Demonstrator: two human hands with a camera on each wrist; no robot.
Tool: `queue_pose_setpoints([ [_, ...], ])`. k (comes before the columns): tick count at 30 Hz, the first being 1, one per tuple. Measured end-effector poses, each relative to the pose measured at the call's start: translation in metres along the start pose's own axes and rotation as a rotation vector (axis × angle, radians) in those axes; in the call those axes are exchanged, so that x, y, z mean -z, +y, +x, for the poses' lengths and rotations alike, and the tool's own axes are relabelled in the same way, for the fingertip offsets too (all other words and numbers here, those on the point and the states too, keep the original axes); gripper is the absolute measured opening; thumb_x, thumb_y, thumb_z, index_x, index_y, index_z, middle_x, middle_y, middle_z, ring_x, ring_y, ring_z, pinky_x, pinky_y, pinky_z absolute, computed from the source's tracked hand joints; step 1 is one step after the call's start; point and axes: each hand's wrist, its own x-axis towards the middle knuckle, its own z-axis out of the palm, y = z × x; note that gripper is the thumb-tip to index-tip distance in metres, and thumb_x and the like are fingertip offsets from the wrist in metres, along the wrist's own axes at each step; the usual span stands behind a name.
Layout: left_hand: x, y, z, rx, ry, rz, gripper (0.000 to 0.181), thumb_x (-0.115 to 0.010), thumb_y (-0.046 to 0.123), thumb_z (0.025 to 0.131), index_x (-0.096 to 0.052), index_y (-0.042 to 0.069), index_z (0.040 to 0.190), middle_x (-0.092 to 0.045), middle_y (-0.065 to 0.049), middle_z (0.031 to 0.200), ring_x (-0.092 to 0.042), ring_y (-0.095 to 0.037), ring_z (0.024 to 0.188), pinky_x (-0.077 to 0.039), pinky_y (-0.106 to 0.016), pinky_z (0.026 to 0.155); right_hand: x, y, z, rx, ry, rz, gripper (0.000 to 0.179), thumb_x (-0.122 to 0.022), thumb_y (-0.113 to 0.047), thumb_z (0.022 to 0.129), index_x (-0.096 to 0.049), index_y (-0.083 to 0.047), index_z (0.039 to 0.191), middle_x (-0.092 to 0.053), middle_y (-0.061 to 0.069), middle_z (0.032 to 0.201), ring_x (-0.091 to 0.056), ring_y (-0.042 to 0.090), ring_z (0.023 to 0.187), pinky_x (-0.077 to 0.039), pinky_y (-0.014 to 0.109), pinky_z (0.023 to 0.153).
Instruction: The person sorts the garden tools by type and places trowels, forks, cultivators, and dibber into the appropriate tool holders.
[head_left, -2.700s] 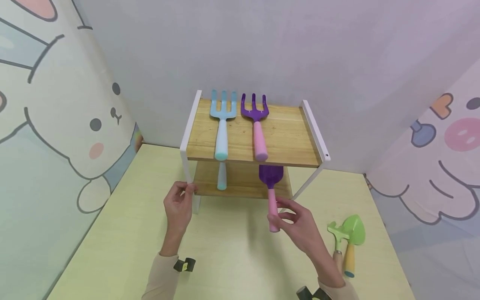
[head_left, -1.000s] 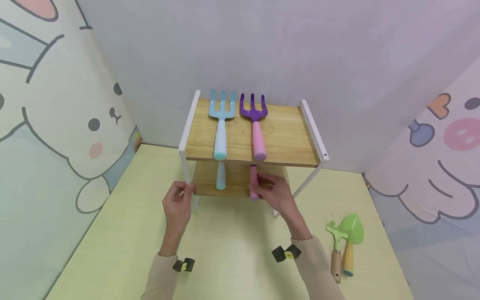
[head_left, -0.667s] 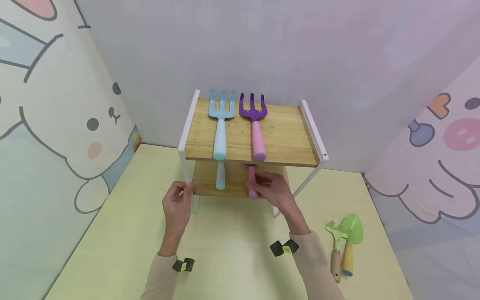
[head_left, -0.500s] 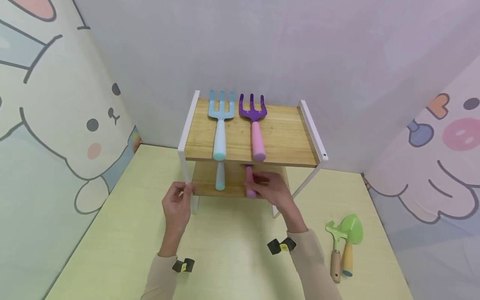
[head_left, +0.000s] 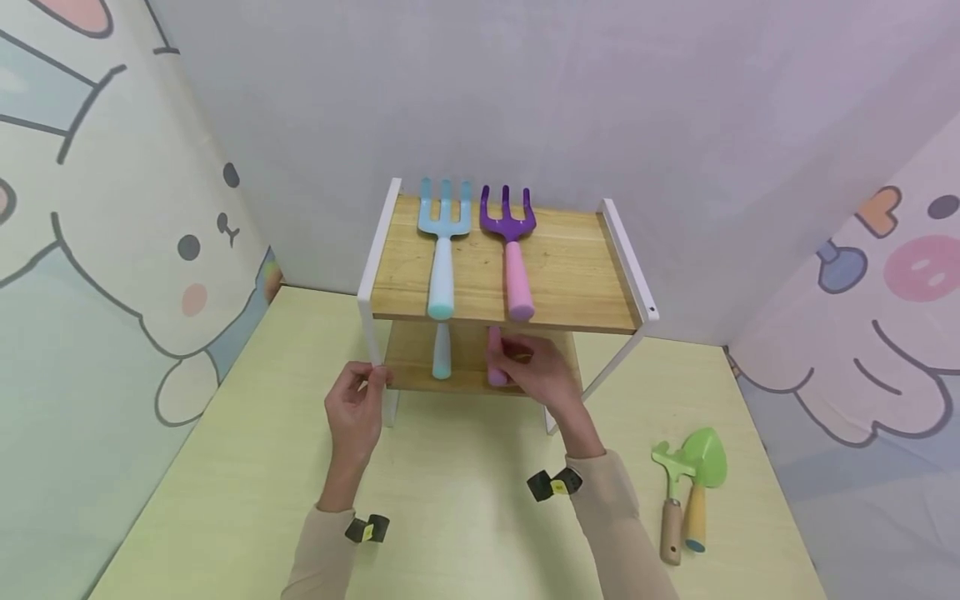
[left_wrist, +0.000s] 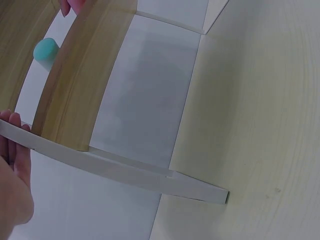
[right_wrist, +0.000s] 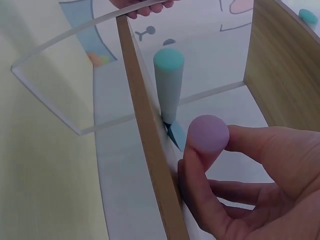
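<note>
We see a booth-like spot, a pale desk (head_left: pixel 247 467) hemmed by sheets (head_left: pixel 480 100), a plain one behind, a cartoon animal (head_left: pixel 150 250) on the left, a pink-snouted cartoon (head_left: pixel 922 333) on the right, whether home or studio we cannot tell.

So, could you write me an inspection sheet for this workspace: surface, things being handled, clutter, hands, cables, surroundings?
Surface: pale table, bearing a two-tier wooden shelf.
Handled things: pink-handled tool at the lower tier, head hidden, beside a pale-blue-handled tool; blue fork and purple fork on top.
Clutter: green trowel and green rake together on the table, right of the shelf.
Hands: left hand holds the left front post; right hand pinches the pink handle.
Cables: nothing seen.
Surroundings: cartoon-printed walls either side, plain wall behind.
</note>
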Motion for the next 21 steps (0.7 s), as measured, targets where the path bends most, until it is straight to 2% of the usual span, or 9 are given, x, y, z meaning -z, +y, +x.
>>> queue_pose_setpoints([
  [9, 0.0, -0.001, 0.0, -0.008, -0.01, 0.009, 0.01, -0.059, -0.014, 0.098, -0.055, -0.02, 0.092, -0.067, -0.001, 0.088, -0.069, -0.011, 0.083, -0.059, -0.019, 0.077, -0.002, 0.0, 0.001, 0.001, 0.013, -0.023, 0.043, -0.072, -0.032, 0.096, -0.068, -0.007, 0.131, -0.07, 0.011, 0.125, -0.068, 0.027, 0.113, -0.061, 0.037, 0.084],
  [16, 0.001, -0.001, 0.0, -0.011, -0.008, 0.017, 0.01, -0.059, -0.013, 0.098, -0.055, -0.02, 0.092, -0.068, -0.002, 0.089, -0.069, -0.011, 0.084, -0.059, -0.019, 0.077, -0.004, 0.003, -0.005, 0.009, 0.026, 0.048, 0.043, -0.071, -0.026, 0.099, -0.064, -0.003, 0.135, -0.067, 0.015, 0.129, -0.071, 0.03, 0.107, -0.063, 0.034, 0.074],
  [21, 0.001, -0.001, 0.0, -0.012, -0.008, 0.02, 0.01, -0.059, -0.014, 0.098, -0.055, -0.02, 0.092, -0.068, -0.002, 0.088, -0.069, -0.012, 0.083, -0.059, -0.019, 0.076, -0.003, 0.005, -0.011, 0.063, 0.046, 0.035, 0.042, -0.069, -0.025, 0.101, -0.063, -0.001, 0.134, -0.067, 0.016, 0.128, -0.071, 0.031, 0.107, -0.062, 0.036, 0.08],
])
